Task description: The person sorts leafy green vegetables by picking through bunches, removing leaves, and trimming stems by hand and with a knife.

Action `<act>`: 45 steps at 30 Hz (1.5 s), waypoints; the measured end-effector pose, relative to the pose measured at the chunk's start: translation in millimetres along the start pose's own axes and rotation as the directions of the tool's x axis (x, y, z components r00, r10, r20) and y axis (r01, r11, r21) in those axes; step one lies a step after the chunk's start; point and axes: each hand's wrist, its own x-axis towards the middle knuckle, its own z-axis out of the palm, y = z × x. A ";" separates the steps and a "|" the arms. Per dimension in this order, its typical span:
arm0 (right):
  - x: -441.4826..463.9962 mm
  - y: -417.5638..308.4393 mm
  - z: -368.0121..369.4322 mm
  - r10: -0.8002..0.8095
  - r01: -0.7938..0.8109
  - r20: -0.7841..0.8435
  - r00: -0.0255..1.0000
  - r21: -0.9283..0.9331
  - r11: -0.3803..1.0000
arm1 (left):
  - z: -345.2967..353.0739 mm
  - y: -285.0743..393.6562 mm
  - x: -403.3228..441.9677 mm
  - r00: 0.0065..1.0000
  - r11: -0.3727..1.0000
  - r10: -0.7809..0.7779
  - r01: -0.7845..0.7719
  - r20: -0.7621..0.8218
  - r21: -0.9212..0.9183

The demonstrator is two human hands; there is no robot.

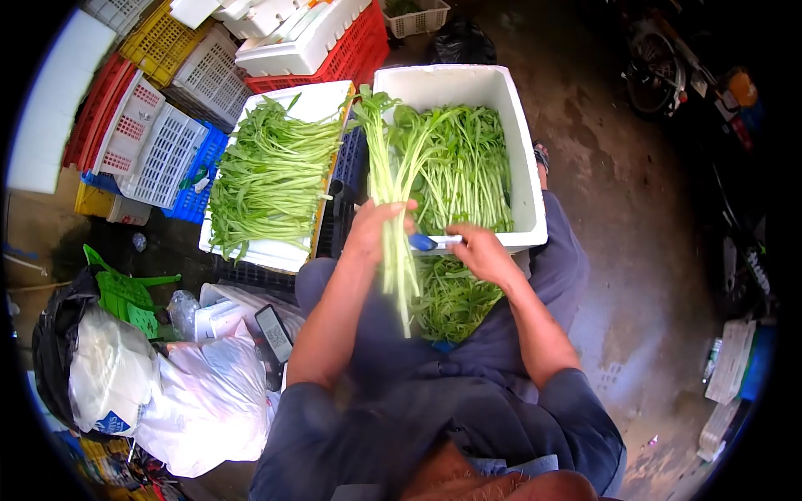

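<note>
Long-stemmed greens are gripped by the left hand, and a small blue-ended object is pinched by the right.
Right now the bunch of greens (393,188) is wrapped by the curled fingers of the left hand (378,231), leaves up ahead of it, stem ends hanging below; just to its right, the blue-ended object (423,242) is pinched between thumb and fingers by the right hand (483,253), its exact kind too small and blurred to tell. Just beyond both hands, the white foam box (524,159) is seen, with packed greens (472,167) held inside; on the near side of the right hand, loose greens (455,299) are seen between the legs; farther out, left of the left hand, a white foam slab (327,94) is covered by spread greens (276,175).
</note>
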 end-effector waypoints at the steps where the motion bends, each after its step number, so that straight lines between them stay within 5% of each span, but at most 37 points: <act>1: 9.9 -14.3 -6.0 0.017 -0.015 -0.073 0.997 0.026 1.000 | -2.4 -2.5 2.4 0.999 1.000 -0.023 0.023 0.031 0.007; 3: 36.6 -19.4 3.2 0.129 -0.080 -0.116 0.985 0.353 0.932 | -3.1 -4.0 4.3 0.996 0.997 -0.066 0.063 0.061 0.041; 7: 69.5 -24.8 24.0 0.224 -0.014 -0.133 0.966 0.832 0.554 | 10.7 -5.1 -3.6 0.993 0.990 -0.111 0.108 0.035 0.086; 11: 73.3 -30.6 33.9 0.258 0.032 -0.167 0.952 0.890 0.455 | 4.5 -3.7 -4.3 0.976 0.977 -0.203 0.197 0.080 0.075; 30: 49.6 -24.6 57.8 0.240 0.046 -0.267 0.933 0.752 0.658 | 3.1 -19.4 10.9 0.974 0.960 -0.151 0.186 -0.171 0.208; 43: 27.4 -1.6 71.4 -0.012 0.174 -0.340 0.940 0.450 0.876 | -1.2 -21.6 15.1 0.979 0.961 -0.164 0.187 -0.123 0.205; 45: 23.6 -6.8 67.2 0.027 0.146 -0.296 0.955 0.546 0.825 | -1.6 -23.1 13.5 0.986 0.970 -0.143 0.157 -0.085 0.186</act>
